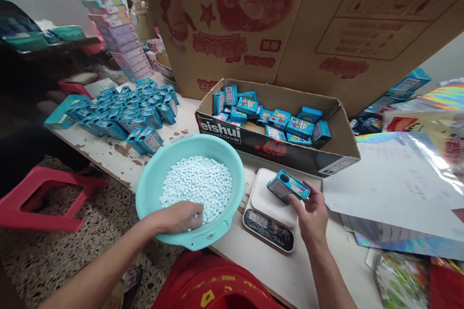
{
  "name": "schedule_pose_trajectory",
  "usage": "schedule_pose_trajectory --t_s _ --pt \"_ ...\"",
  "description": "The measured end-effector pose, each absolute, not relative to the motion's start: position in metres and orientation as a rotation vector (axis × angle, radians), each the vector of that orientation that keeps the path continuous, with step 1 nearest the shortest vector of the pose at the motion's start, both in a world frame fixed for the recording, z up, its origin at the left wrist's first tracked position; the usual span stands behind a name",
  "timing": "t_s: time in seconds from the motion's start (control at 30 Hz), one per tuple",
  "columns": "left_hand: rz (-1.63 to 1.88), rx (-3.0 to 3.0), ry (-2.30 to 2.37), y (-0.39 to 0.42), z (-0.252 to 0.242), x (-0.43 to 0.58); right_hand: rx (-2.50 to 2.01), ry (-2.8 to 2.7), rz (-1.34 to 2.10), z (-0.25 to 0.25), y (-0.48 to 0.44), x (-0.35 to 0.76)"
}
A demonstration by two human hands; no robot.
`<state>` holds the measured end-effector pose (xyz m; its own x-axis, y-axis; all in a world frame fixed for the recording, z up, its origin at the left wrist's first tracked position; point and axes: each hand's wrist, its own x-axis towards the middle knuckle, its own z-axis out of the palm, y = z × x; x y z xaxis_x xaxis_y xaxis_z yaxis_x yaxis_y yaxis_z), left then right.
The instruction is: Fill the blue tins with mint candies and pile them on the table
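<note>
- L hand (184, 216) down in the round turquoise plastic basin (145, 188), forearm slanting in from lower L, wrist over the near rim, fingers curled down into the small pale-blue candy-like pellets (199, 178); tips buried, so can't tell if they're pinched on any.
- R hand (312, 210) comes up from lower R, palm side turned inward, thumb one side, fingers t'other, clamped on the near-R end of a small blue rectangular box w/ printed label (288, 187).
- That box is right over the platform of the white-and-black digital scale (268, 227); can't tell if it's touching. Round dark opening at its far-L end.
- Texture check: pellets small, matte, rounded, heaped loosely; basin smooth, w/ a slotted handle at the near rim.
- Behind the scale, a long open black-printed cardboard tray (250, 142), raw brown inside, more blue boxes jumbled in it.
- Far L, a packed cluster of upright blue boxes (123, 108) on the worn white tabletop (186, 113), paint flaking in brown patches.
</note>
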<state>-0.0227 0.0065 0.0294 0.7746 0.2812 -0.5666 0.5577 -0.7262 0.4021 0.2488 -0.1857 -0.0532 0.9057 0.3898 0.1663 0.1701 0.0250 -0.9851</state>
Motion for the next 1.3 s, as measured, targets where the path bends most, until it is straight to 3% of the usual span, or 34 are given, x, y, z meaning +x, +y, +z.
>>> schedule_pose_trajectory --t_s 0.33,0.6,0.7,0.8,0.97,1.3 --pt "-0.528 2.198 0.604 0.005 0.043 -0.023 -1.619 -0.420 0.132 -0.003 -0.164 0.240" --pt "-0.544 2.428 0.650 -0.011 0.039 -0.016 -1.468 -0.664 0.274 0.026 -0.134 0.205" --pt "-0.260 2.270 0.830 -0.003 0.032 -0.019 -1.403 -0.764 0.349 0.029 -0.125 0.187" --pt "0.226 1.632 1.004 0.010 0.032 -0.026 -1.374 -0.928 0.361 0.032 -0.119 0.169" --pt "0.750 0.770 0.749 0.020 0.064 -0.024 -1.406 -1.242 0.368 0.033 -0.107 0.144" --pt "1.315 0.862 0.687 -0.007 0.078 0.022 -1.497 -1.474 0.335 0.027 -0.095 0.118"
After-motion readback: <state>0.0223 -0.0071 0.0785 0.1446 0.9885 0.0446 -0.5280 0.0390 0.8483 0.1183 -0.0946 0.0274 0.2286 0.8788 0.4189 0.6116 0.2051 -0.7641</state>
